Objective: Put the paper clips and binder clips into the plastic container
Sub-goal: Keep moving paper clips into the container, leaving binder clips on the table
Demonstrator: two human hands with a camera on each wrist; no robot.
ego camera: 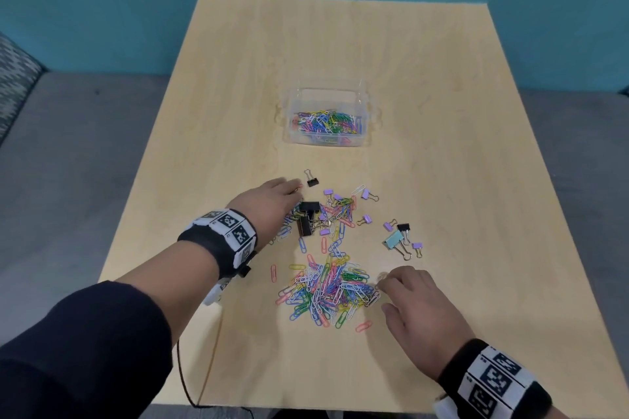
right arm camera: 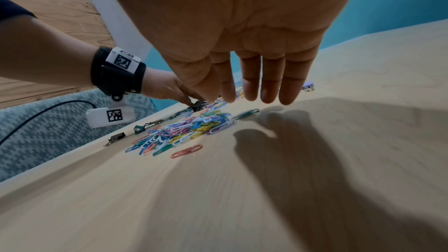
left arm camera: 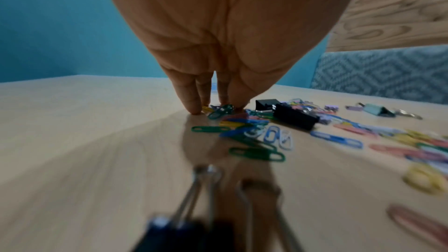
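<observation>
Head view: two bare hands work a scatter of clips on a pale wooden worktop (ego camera: pixel 425 85). The clear plastic container (ego camera: pixel 366 102) stands beyond the scatter, well apart from both hands, and already holds a layer of coloured paper clips. The larger heap of paper clips (ego camera: pixel 326 286) lies nearest the person; a smaller patch mixed with black binder clips (ego camera: pixel 308 216) lies farther out, and loose lilac, blue and black binder clips are strewn to the right.

The left hand (ego camera: pixel 269 199) reaches to the far patch. In the left wrist view its fingertips (left arm camera: pixel 194 107) press down together on the worktop at the edge of the clips, beside a green paper clip (left arm camera: pixel 221 111); whether anything is yet pinched cannot be told. The right hand (ego camera: pixel 413 309) hovers at the right edge of the near heap, fingers straight and spread in the right wrist view, holding nothing.

Judged step: gathering a handful for transfer. Done well, each hand would rake clips inward into a tight bunch with fingers flat against the worktop, then cup beneath them, since thin wire clips slip between loosely held fingers. Binder clips, bulkier, are better picked singly by the body. The load should be carried low and released directly over the container's opening to avoid spills.
</observation>
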